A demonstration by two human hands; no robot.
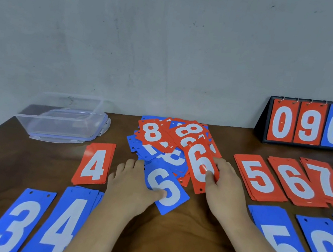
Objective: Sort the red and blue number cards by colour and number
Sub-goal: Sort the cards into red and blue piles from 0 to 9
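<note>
red 6 point(199, 162) in right fingers point(223, 166), blue 6 point(173, 188) under left thumb point(158, 195)

On the dark brown wooden table point(183, 236) the left hand point(130, 185) pinches a blue card with a white 6 point(159, 178), thumb on its face. The right hand point(228, 184) pinches a red card with a white 6 point(196, 162) — both cards at the near edge of a mixed heap of red and blue number cards point(165, 138). A red 4 stack point(95, 163) lies left of the heap; a red 5 stack point(259, 176), red 6 stack point(299, 182) and red 7 stack point(324, 177) lie to its right. Nearer lie a blue 3 card point(15, 222), blue 4 stack point(64, 225), blue 5 stack point(274, 234) and blue 6 stack point(324, 250). A clear plastic box point(63, 119) sits far left — a black flip scoreboard point(317, 124) stands far right.
</note>
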